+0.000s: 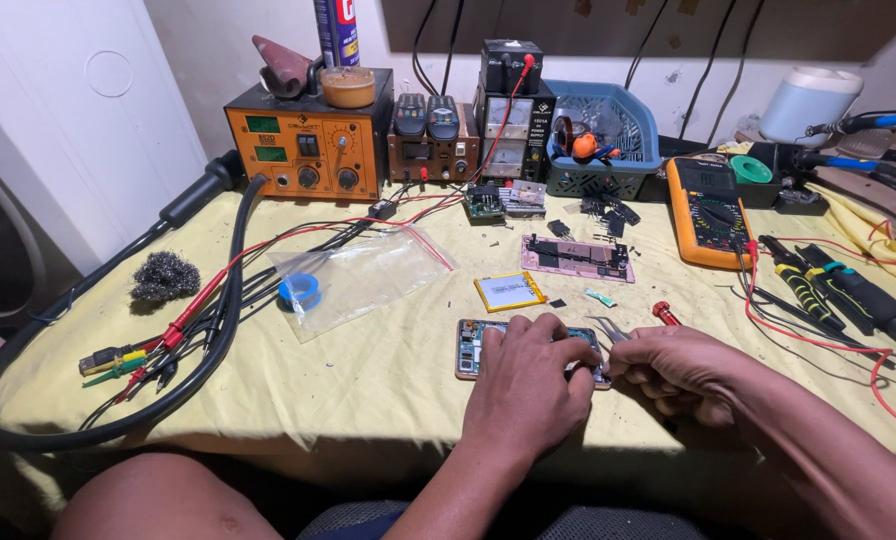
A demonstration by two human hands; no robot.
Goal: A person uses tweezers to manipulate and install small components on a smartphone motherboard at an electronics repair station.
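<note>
My left hand (528,385) presses flat on the opened phone (483,345) lying on the yellow worktop (388,360), its grip apart, while my right hand (673,370) has its grip closed on the tweezers (608,328), which I should keep low and steady above the small parts.

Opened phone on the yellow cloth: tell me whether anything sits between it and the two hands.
Nothing visible does. The left hand rests directly on the opened phone with its exposed circuit board, and the right hand meets its right end, holding thin metal tweezers at that edge.
</note>
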